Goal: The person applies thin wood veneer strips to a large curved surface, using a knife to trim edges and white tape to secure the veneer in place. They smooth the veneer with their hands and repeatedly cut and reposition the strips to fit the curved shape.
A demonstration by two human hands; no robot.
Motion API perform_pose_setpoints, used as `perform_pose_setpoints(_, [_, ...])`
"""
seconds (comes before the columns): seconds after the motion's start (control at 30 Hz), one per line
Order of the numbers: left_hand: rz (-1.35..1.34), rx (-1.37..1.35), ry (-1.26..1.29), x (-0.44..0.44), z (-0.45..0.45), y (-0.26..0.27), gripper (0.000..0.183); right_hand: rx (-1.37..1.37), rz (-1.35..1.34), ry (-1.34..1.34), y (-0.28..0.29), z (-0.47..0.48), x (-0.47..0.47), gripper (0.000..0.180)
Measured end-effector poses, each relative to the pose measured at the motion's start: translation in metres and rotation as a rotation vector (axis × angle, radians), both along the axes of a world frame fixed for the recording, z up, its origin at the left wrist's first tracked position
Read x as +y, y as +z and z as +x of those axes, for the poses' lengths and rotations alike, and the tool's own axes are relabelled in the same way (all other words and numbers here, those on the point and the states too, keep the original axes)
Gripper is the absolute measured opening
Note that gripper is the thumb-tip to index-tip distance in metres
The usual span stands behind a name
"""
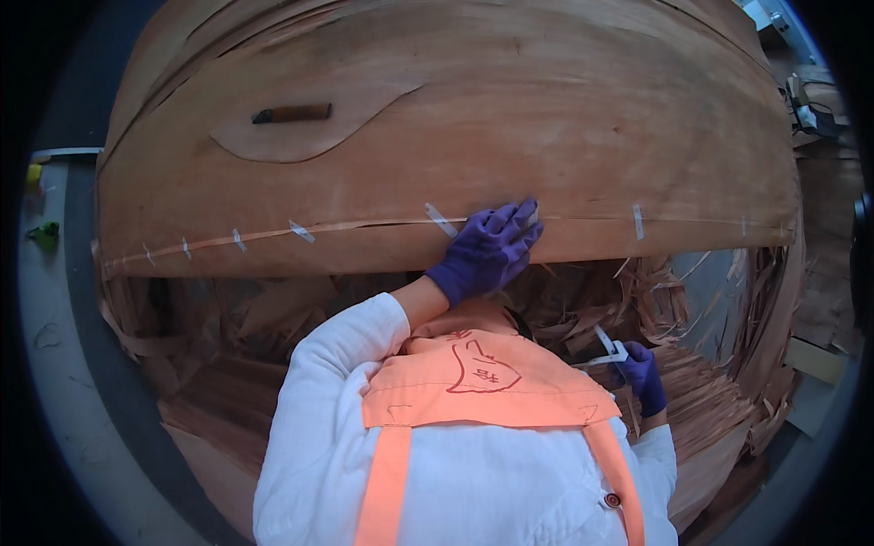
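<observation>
My left hand (490, 249), in a purple glove, lies palm down on a wide sheet of wood veneer (519, 150). Its fingers press along a long seam near the sheet's front edge, and a bit of white tape (534, 216) shows at the fingertips. Short tape strips (302, 231) cross this seam at several spots, one strip (441, 220) right beside the hand. Lower down, by my right side, my gloved right hand (642, 379) grips a white V-shaped piece (614, 353); whether it is folded tape or a tool, I cannot tell.
A short knife with a wooden handle (293, 112) lies on a curved veneer offcut (307, 140) at the upper left. Torn veneer strips (655, 290) hang below the front edge, above stacked veneer (703, 389). A green object (44, 236) sits on the floor at left.
</observation>
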State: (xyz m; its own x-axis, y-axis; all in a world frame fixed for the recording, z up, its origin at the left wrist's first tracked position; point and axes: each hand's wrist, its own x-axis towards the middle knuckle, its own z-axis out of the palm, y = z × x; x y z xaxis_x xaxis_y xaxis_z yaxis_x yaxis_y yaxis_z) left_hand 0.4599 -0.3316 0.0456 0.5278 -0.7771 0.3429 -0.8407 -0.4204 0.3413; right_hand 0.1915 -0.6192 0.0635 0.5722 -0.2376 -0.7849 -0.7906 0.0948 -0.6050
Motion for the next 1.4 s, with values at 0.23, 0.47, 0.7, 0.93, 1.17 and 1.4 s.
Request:
perform_pose_setpoints(0.23, [-0.104,-0.046,0.083,0.044,0.042,0.021,0.032,-0.256,0.083,0.090,0.087,0.129,0.078,0.022])
perform_pose_setpoints(0.47, [-0.120,-0.191,0.394,0.155,0.152,0.041,0.028,-0.481,0.466,0.021,0.093,0.235,0.175,0.021])
perform_pose_setpoints(0.7, [-0.265,-0.083,0.258,0.167,0.176,0.045,0.026,-0.498,0.135,0.011,0.100,0.297,0.236,0.023])
perform_pose_setpoints(0.93, [-0.121,-0.165,0.136,0.161,0.203,0.009,0.026,-0.578,0.046,-0.052,0.073,0.381,0.274,0.026])
perform_pose_setpoints(1.17, [-0.103,-0.022,0.136,0.155,0.205,0.010,0.037,-0.399,0.005,-0.047,0.037,0.398,0.271,0.021])
perform_pose_setpoints(1.4, [-0.047,0.043,0.036,0.151,0.225,0.025,0.055,-0.409,0.014,-0.050,0.029,0.395,0.272,0.022])
